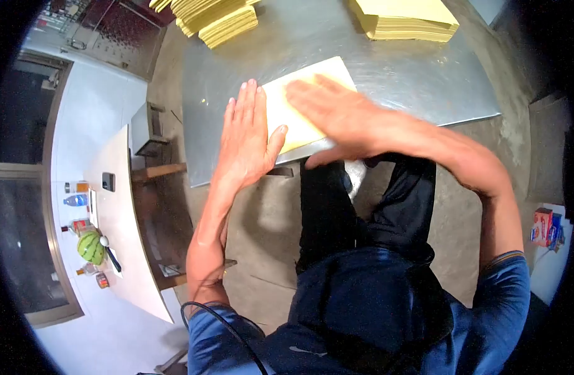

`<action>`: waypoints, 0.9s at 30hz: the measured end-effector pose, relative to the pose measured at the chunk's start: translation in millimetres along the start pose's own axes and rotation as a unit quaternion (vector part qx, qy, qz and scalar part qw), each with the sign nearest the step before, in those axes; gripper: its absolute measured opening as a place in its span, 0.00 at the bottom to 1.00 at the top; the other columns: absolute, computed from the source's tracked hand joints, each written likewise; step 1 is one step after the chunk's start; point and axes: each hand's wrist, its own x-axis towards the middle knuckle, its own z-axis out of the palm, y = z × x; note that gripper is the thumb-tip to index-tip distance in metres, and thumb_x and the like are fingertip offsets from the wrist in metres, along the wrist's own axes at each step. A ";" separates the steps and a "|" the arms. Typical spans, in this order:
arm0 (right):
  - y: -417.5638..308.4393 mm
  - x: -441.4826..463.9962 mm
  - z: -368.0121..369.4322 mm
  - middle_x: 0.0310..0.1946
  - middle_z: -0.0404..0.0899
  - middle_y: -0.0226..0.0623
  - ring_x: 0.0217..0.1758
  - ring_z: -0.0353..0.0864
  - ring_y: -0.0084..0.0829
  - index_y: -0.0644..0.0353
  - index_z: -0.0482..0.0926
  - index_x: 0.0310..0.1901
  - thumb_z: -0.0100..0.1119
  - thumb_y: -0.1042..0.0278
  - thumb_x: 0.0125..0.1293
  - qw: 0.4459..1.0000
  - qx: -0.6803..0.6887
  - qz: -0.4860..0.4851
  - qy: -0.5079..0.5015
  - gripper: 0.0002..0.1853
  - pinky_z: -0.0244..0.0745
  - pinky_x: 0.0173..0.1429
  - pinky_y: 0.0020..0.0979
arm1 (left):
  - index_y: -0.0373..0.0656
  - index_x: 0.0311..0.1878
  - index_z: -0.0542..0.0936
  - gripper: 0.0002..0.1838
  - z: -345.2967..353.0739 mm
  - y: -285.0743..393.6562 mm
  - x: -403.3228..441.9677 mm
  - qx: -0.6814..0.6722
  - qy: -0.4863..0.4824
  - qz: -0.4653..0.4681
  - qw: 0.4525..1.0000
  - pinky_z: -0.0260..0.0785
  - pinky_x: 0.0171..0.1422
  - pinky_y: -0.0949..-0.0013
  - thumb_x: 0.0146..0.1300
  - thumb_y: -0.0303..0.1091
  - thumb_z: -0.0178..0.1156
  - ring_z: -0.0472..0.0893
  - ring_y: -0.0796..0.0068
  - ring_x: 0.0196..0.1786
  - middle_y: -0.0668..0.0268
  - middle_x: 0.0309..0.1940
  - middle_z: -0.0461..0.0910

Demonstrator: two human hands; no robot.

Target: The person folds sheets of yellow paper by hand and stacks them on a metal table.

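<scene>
A yellow sheet of paper (293, 128) lies near the front edge of the metal table (237, 69); I cannot tell whether it is one sheet or a few. My left hand (246, 128) rests flat along the paper's left side, fingers stretched out and pointing away from me, thumb reaching onto the paper. Over the right part of the paper is my right hand (337, 115), slightly blurred, with its fingers extended and its thumb out toward the table's front edge. Neither hand grips anything.
Stacks of yellow paper stand at the table's far side, one layered pile (227, 26) to the left and a thick block (405, 22) to the right. Leftward, a pale table (127, 219) bears a watermelon (90, 247), bottles and a phone (108, 181). Boxes (543, 228) sit at far right.
</scene>
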 end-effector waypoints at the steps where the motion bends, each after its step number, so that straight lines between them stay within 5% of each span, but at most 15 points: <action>1: -8.1 11.3 9.8 0.82 0.65 0.68 0.89 0.61 0.57 0.81 0.64 0.79 0.73 0.25 0.62 0.999 0.024 -0.043 0.021 0.65 0.52 0.92 0.57 | 0.21 0.85 0.56 0.46 0.9 -1.6 0.5 0.000 -0.003 0.005 1.000 0.39 0.95 0.41 0.81 0.52 0.55 0.50 0.39 0.92 0.33 0.89 0.51; 4: -13.1 23.1 5.3 0.78 0.70 0.70 0.86 0.65 0.61 0.83 0.69 0.75 0.74 0.26 0.61 0.995 0.012 -0.077 0.056 0.62 0.56 0.91 0.55 | 0.20 0.85 0.56 0.46 -2.5 -1.1 -0.6 0.017 -0.007 0.008 1.000 0.39 0.95 0.40 0.80 0.49 0.56 0.50 0.37 0.92 0.32 0.88 0.52; 9: 20.1 -29.8 -33.9 0.85 0.58 0.69 0.91 0.54 0.60 0.81 0.60 0.81 0.67 0.29 0.71 0.996 -0.016 0.084 -0.022 0.59 0.49 0.93 0.53 | 0.23 0.87 0.51 0.43 -7.6 0.4 -2.9 -0.012 -0.034 -0.011 0.999 0.35 0.96 0.43 0.82 0.45 0.52 0.45 0.39 0.93 0.34 0.90 0.47; 16: 20.6 -63.2 -53.3 0.88 0.53 0.64 0.93 0.50 0.58 0.71 0.57 0.85 0.64 0.29 0.74 0.992 -0.009 0.124 -0.007 0.56 0.47 0.94 0.55 | 0.22 0.87 0.51 0.43 -7.2 22.1 -18.3 0.003 -0.027 -0.020 0.999 0.37 0.95 0.40 0.83 0.46 0.51 0.47 0.36 0.92 0.32 0.89 0.48; 20: -13.5 -71.0 -46.9 0.84 0.64 0.55 0.85 0.63 0.64 0.47 0.72 0.81 0.83 0.47 0.60 0.998 -0.051 0.038 0.010 0.48 0.65 0.86 0.60 | 0.23 0.86 0.53 0.42 -9.2 34.7 -34.1 -0.018 -0.014 -0.043 0.999 0.38 0.95 0.40 0.84 0.45 0.52 0.46 0.37 0.93 0.34 0.89 0.48; 23: -21.6 -75.8 -28.6 0.81 0.69 0.51 0.81 0.69 0.62 0.48 0.79 0.76 0.83 0.54 0.59 0.994 -0.050 0.041 0.094 0.42 0.70 0.83 0.59 | 0.26 0.87 0.55 0.41 -16.8 49.8 -48.6 -0.067 -0.001 -0.078 0.995 0.38 0.95 0.43 0.83 0.41 0.55 0.46 0.39 0.93 0.37 0.90 0.49; 26: -29.6 -80.4 -17.9 0.72 0.80 0.45 0.75 0.77 0.59 0.51 0.86 0.67 0.83 0.62 0.58 0.981 -0.036 0.053 0.185 0.33 0.77 0.77 0.58 | 0.29 0.87 0.58 0.40 -4.9 76.7 -78.8 -0.169 0.146 -0.095 0.970 0.41 0.94 0.42 0.79 0.34 0.62 0.50 0.38 0.92 0.37 0.89 0.51; 27: -30.8 -81.0 -14.7 0.70 0.82 0.45 0.74 0.78 0.59 0.51 0.87 0.66 0.83 0.63 0.57 0.977 -0.035 0.058 0.204 0.32 0.78 0.77 0.57 | 0.32 0.89 0.56 0.42 2.9 88.7 -90.3 -0.236 0.198 -0.136 0.942 0.42 0.94 0.48 0.81 0.37 0.62 0.49 0.47 0.93 0.45 0.92 0.49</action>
